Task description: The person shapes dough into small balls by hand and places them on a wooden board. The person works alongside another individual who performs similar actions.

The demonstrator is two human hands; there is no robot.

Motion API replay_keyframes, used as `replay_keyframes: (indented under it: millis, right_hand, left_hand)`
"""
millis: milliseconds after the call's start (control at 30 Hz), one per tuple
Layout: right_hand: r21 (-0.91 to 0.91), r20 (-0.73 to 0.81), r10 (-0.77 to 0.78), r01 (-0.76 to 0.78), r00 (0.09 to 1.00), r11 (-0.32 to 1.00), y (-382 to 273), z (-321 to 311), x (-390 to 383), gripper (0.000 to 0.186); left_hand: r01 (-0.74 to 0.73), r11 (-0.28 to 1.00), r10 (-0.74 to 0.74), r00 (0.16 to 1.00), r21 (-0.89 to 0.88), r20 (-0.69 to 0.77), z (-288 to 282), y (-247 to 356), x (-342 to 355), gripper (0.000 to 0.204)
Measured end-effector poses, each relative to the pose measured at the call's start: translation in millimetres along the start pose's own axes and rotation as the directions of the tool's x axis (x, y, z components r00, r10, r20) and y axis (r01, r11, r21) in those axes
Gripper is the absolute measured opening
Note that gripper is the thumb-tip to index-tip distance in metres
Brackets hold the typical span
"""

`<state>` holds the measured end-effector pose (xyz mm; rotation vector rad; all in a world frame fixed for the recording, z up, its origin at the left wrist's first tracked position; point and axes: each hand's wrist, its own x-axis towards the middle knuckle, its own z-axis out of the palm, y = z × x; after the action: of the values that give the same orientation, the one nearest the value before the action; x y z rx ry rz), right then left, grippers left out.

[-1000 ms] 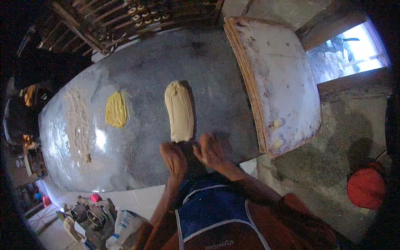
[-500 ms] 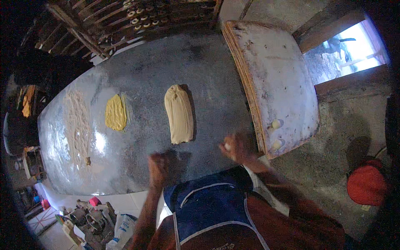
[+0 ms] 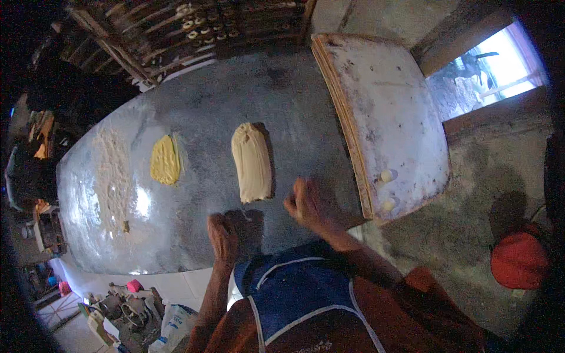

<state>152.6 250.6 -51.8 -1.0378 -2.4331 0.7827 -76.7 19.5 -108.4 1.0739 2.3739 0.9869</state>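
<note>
A long, pale roll of dough (image 3: 253, 165) lies on the grey table (image 3: 294, 112) in front of me. Just below its near end, to the left, my left hand (image 3: 222, 236) is closed over the table; whatever its fingers hold, if anything, is hidden. My right hand (image 3: 308, 205), fingers curled together, hovers right of the dough's near end without touching it. I cannot make out what lies inside it. Left of the dough is a flattened smear of yellow, butter-like paste (image 3: 165, 160), and beyond that a long patch of whitish flour (image 3: 113, 179).
A stack of pale boards (image 3: 388, 117) borders the table on the right, with two small pale balls (image 3: 387, 175) near its front corner. A wooden slatted rack (image 3: 206, 23) with several small rings stands behind. A red rounded object (image 3: 518, 262) is at far right.
My right hand has moved left and slightly up, toward the dough; a small whitish thing seen in it earlier is now hidden. My left hand has barely shifted. The dough stays in place.
</note>
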Motion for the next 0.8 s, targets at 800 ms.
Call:
replay_keyframes:
  millis: [800]
  right_hand:
    - [0.044,0.181,-0.253,0.249,0.95,0.968,29.8,-125.5,-134.8,0.048]
  left_hand:
    - [-0.612,0.728,0.685,0.67,-0.308,0.286,19.2,314.5,48.2,0.051]
